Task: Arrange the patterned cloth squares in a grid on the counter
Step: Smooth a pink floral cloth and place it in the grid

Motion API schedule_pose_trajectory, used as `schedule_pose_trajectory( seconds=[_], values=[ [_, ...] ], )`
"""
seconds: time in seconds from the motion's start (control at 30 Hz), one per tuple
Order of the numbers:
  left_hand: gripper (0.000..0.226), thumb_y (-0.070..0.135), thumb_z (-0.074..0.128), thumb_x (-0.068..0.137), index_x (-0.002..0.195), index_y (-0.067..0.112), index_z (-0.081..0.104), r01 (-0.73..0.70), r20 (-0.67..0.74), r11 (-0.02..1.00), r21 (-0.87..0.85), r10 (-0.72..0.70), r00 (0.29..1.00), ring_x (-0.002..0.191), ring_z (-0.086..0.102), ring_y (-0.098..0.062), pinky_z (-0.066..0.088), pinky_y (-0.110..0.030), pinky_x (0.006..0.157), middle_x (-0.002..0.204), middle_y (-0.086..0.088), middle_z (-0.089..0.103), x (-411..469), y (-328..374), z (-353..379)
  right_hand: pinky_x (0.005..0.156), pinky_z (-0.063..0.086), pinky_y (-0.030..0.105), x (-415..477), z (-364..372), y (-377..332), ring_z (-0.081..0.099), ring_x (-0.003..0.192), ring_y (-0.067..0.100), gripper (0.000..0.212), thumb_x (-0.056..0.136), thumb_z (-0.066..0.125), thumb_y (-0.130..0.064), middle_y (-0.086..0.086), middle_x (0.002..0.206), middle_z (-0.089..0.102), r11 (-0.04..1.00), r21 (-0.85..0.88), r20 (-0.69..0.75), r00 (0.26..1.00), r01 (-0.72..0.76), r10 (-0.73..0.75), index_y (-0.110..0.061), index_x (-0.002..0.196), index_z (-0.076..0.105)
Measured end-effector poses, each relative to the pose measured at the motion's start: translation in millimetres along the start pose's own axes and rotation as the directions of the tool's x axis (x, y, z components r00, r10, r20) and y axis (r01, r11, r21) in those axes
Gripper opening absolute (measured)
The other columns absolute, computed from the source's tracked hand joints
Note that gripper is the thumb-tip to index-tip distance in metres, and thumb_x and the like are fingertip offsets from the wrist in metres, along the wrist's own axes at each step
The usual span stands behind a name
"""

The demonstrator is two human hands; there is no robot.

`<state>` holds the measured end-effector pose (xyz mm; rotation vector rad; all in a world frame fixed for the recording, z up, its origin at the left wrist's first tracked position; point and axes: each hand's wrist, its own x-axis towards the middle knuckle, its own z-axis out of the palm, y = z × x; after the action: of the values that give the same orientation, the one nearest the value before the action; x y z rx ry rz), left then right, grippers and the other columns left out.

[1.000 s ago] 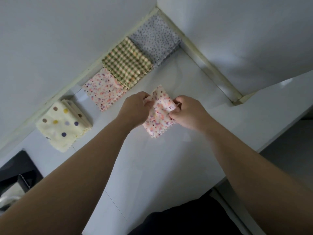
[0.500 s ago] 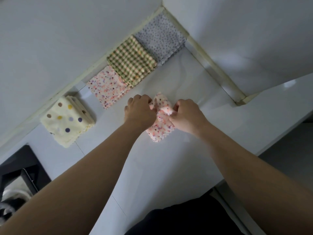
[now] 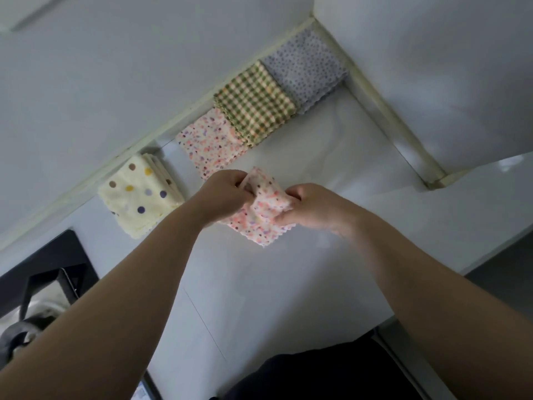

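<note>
A pink speckled cloth square (image 3: 261, 217) is held between both hands just above the white counter (image 3: 331, 157). My left hand (image 3: 223, 196) pinches its upper left edge, and my right hand (image 3: 313, 209) grips its right side with curled fingers. The cloth is bunched in the middle, with its zigzag lower corner hanging free. Along the back wall lies a row of cloths: a grey dotted square (image 3: 305, 67) in the corner, a green checked stack (image 3: 255, 103), and a flat pink speckled square (image 3: 209, 144).
A cream stack with large coloured dots (image 3: 140, 194) sits apart at the left end of the row. A black stove edge (image 3: 46, 272) is at lower left. Walls close the counter at the back and right. The counter's front edge runs at lower right.
Both hands have lifted the bunched pink cloth a little and pulled it apart, so more of it shows between them. The row of cloths along the wall lies as before.
</note>
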<state>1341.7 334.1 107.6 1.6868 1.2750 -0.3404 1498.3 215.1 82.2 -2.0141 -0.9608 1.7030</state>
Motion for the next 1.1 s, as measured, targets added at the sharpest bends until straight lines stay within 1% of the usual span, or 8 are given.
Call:
schedule_pose_trajectory(
  seconds=[0.1,0.17,0.4,0.63,0.73,0.83,1.0,1.1],
  values=[
    [0.021,-0.003,0.063,0.078,0.097,0.004,0.069,0.005,-0.073,0.999,-0.042,-0.008,0.997,0.077,0.06,-0.02,0.053,-0.034,0.069,0.099,-0.021,0.07,-4.1,-5.8,-20.5,0.067,0.046,0.028,6.4,7.3,-8.6,0.064,0.08,0.013,0.022,0.08,0.081,-0.032,-0.002,0.089,0.07,0.998,0.053,-0.031,0.999,0.034,-0.033,-0.02,0.091,0.066],
    [0.017,0.002,0.069,0.081,0.098,0.007,0.068,0.003,-0.12,0.997,-0.074,-0.012,0.993,0.077,0.06,-0.018,0.051,-0.028,0.066,0.099,-0.016,0.07,-2.1,-8.9,-37.6,0.07,0.057,0.033,15.4,16.5,-14.5,0.071,0.079,0.017,0.027,0.084,0.081,-0.023,0.005,0.092,0.074,0.957,0.29,-0.049,0.999,0.006,0.008,-0.012,0.101,0.063],
    [0.02,0.023,0.061,0.091,0.108,0.021,0.052,0.006,-0.524,0.994,0.112,0.054,0.85,0.083,0.059,-0.022,0.049,-0.035,0.054,0.096,0.003,0.059,29.2,-21.4,-84.8,0.071,0.057,0.031,62.9,53.2,-59.3,0.07,0.073,0.018,0.022,0.084,0.078,-0.002,0.009,0.085,0.076,0.516,0.856,-0.103,0.972,-0.022,0.212,-0.012,0.096,0.061],
    [0.015,0.011,0.059,0.094,0.109,0.012,0.055,-0.119,-0.629,0.969,0.215,0.231,0.742,0.094,0.053,-0.019,0.034,-0.022,0.074,0.107,-0.003,0.06,61.2,-36.8,-87.6,0.076,0.059,0.03,96.8,61.3,-88.0,0.067,0.068,0.013,0.029,0.088,0.075,-0.002,0.006,0.083,0.073,0.269,0.963,-0.117,0.938,0.026,0.327,-0.009,0.112,0.061],
    [0.016,0.002,0.059,0.088,0.102,0.008,0.058,-0.171,-0.651,0.872,0.458,0.46,0.604,0.104,0.055,-0.025,0.037,-0.024,0.085,0.112,-0.009,0.06,63.5,-43.7,-81.5,0.072,0.062,0.029,102.8,61.1,-92.8,0.066,0.064,0.014,0.026,0.088,0.074,0.001,0.01,0.081,0.072,0.194,0.98,-0.101,0.936,0.036,0.337,-0.003,0.111,0.062],
    [0.023,0.0,0.056,0.081,0.1,0.01,0.065,-0.224,-0.539,0.748,0.625,0.621,0.57,0.106,0.059,-0.031,0.042,-0.036,0.094,0.109,-0.008,0.066,68.3,-50.0,-74.3,0.065,0.062,0.024,105.9,63.2,-92.8,0.068,0.065,0.015,0.019,0.088,0.075,0.001,0.011,0.083,0.071,0.202,0.977,-0.143,0.924,0.074,0.354,-0.004,0.1,0.061],
    [0.046,0.019,0.049,0.094,0.139,0.012,0.057,-0.208,-0.339,0.77,0.603,0.484,0.807,0.136,0.047,-0.032,0.034,-0.046,0.117,0.146,-0.011,0.054,78.6,-55.7,-62.8,0.072,0.062,0.029,105.3,66.4,-87.4,0.069,0.073,0.022,0.023,0.087,0.075,0.0,0.017,0.09,0.071,0.266,0.958,-0.194,0.926,0.108,0.325,-0.007,0.095,0.055],
    [0.052,0.028,0.04,0.096,0.145,0.016,0.052,-0.197,-0.319,0.781,0.593,0.452,0.833,0.142,0.042,-0.029,0.032,-0.05,0.118,0.154,-0.006,0.047,77.6,-57.4,-59.5,0.064,0.055,0.026,100.2,66.9,-78.9,0.066,0.064,0.017,0.025,0.09,0.075,-0.015,0.012,0.1,0.068,0.585,0.803,-0.331,0.901,0.113,0.28,-0.011,0.098,0.052]
  ],
)
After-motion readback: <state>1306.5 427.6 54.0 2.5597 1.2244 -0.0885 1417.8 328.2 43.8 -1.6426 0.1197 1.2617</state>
